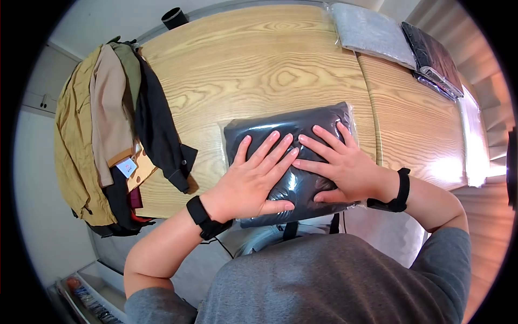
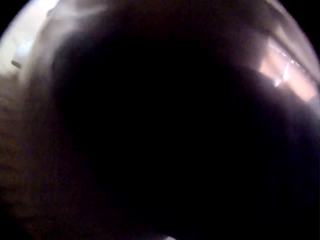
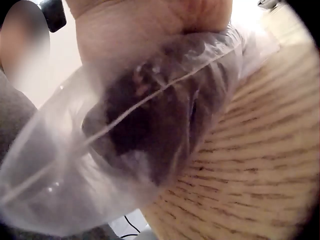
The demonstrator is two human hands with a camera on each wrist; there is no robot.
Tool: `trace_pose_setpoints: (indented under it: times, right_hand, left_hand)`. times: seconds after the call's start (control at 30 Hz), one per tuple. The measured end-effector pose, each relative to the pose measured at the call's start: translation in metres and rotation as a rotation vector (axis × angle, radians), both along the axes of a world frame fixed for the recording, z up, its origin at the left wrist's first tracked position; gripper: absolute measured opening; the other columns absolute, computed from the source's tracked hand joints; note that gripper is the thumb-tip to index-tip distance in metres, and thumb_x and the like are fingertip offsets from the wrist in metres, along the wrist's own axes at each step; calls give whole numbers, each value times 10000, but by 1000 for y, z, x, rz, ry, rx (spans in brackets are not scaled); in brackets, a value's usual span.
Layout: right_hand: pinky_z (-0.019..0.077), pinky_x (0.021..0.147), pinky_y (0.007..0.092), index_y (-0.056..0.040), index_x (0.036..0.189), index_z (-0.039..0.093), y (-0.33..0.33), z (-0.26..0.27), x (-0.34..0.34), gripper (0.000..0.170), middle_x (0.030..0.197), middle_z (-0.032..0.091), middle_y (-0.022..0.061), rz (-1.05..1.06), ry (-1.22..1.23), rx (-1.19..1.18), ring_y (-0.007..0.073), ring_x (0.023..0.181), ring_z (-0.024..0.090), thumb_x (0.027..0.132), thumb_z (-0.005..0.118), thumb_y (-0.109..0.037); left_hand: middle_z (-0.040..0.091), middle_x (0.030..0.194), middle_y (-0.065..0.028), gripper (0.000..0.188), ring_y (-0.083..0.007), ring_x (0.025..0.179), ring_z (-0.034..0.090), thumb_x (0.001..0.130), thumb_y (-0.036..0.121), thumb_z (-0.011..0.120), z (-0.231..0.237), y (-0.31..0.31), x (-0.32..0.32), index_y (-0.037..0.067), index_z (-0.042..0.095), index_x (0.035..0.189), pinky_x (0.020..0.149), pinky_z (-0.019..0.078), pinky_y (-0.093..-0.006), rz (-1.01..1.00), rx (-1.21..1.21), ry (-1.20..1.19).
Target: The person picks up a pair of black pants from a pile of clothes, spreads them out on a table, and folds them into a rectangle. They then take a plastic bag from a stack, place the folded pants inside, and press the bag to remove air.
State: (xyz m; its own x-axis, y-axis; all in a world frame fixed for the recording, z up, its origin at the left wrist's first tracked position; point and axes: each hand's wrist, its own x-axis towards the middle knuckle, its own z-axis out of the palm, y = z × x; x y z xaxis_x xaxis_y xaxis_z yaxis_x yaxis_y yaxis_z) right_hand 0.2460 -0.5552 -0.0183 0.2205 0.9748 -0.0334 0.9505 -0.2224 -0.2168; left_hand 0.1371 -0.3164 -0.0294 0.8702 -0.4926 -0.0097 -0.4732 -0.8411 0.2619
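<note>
A dark folded garment (image 1: 291, 120) lies in a clear plastic bag (image 3: 65, 195) at the front of the wooden table. My left hand (image 1: 252, 177) rests on the left half of the package, palm down with fingers spread. On the right half, my right hand (image 1: 344, 166) presses the same way, its fingertips pointing toward the left hand. In the right wrist view, the bag's seam and loose edge show below the heel of the hand (image 3: 155, 20). Most of the left wrist view is black, with the package filling it close up.
Several garments, among them a yellow jacket (image 1: 75, 140) and a black one (image 1: 156, 119), hang over the table's left edge. A bagged light grey bundle (image 1: 372, 35) and a dark bundle (image 1: 431, 54) lie at the back right. A black cup (image 1: 174, 19) stands at the back left.
</note>
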Motion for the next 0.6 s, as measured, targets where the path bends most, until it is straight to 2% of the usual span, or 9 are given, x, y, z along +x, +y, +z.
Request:
trace_pose_setpoints:
  times: [0.23, 0.27, 0.33, 0.37, 0.4, 0.47, 0.5, 0.57, 0.6]
  right_hand:
    - [137, 1107, 592, -237, 1411, 416, -2, -3, -2, 696, 1521, 264, 106, 19, -89, 79, 328, 1416, 186, 826, 545, -592]
    - [119, 1109, 596, -200, 1415, 405, -3, 4, 1, 682, 1512, 281, 119, 38, -21, 74, 337, 1413, 191, 840, 578, -525]
    - [154, 1122, 550, -160, 1446, 345, -5, 24, 9, 771, 1492, 308, 142, -52, 352, 83, 326, 1397, 244, 806, 664, -447]
    - [262, 1110, 447, -72, 1428, 346, -11, 39, 6, 779, 1436, 377, 170, -199, 784, 272, 263, 1353, 333, 807, 699, -383]
    - [262, 1110, 447, -72, 1428, 346, -22, 39, 5, 779, 1436, 377, 170, -205, 766, 275, 263, 1353, 333, 807, 699, -383]
    - [374, 1023, 334, -6, 1393, 362, -48, 23, 9, 753, 1352, 448, 165, -669, 871, 571, 213, 1264, 423, 829, 689, -384]
    - [374, 1023, 334, -6, 1393, 362, -54, 15, 7, 753, 1352, 448, 165, -666, 856, 577, 213, 1264, 423, 829, 689, -384]
    - [410, 946, 301, 22, 1321, 433, -61, 0, -5, 659, 1247, 522, 126, -1068, 969, 385, 177, 1180, 472, 846, 681, -363]
    - [410, 946, 301, 22, 1321, 433, -61, -3, -10, 659, 1247, 522, 126, -1061, 962, 390, 177, 1180, 472, 846, 681, -363]
  left_hand:
    - [146, 1549, -176, 936, -341, 1443, 96, 805, 663, 501, -3, 1, 0, 61, 245, 1474, 1100, 64, -600, -10, 22, -54]
    - [132, 1555, -172, 912, -334, 1445, 95, 822, 623, 520, 3, 2, 1, 63, 228, 1480, 1104, 53, -597, -6, -17, -4]
    - [130, 1559, -162, 855, -314, 1445, 109, 847, 513, 576, 16, 12, -1, 62, 221, 1481, 1134, 68, -528, 41, -311, 135]
    - [128, 1564, -146, 785, -279, 1445, 120, 871, 362, 619, 16, 16, -7, 54, 228, 1478, 1153, 98, -437, 91, -638, 116]
    - [205, 1522, -228, 765, -314, 1422, 197, 861, 278, 662, 17, 21, -18, -7, 261, 1446, 1140, 178, -387, 248, -779, 50]
    - [311, 1464, -253, 754, -319, 1369, 316, 869, 263, 663, 12, 30, -40, -53, 265, 1426, 1107, 265, -380, 550, -849, -77]
    - [388, 1413, -205, 710, -270, 1289, 403, 889, 244, 642, -10, 39, -48, -40, 275, 1427, 1051, 333, -358, 685, -834, -60]
    - [508, 1291, -144, 657, -186, 1130, 521, 907, 219, 627, -42, 41, -54, -36, 300, 1416, 941, 425, -319, 876, -915, 78]
    - [550, 1220, -131, 647, -149, 1050, 552, 904, 213, 633, -46, 41, -55, -46, 314, 1405, 886, 449, -302, 927, -1009, 197]
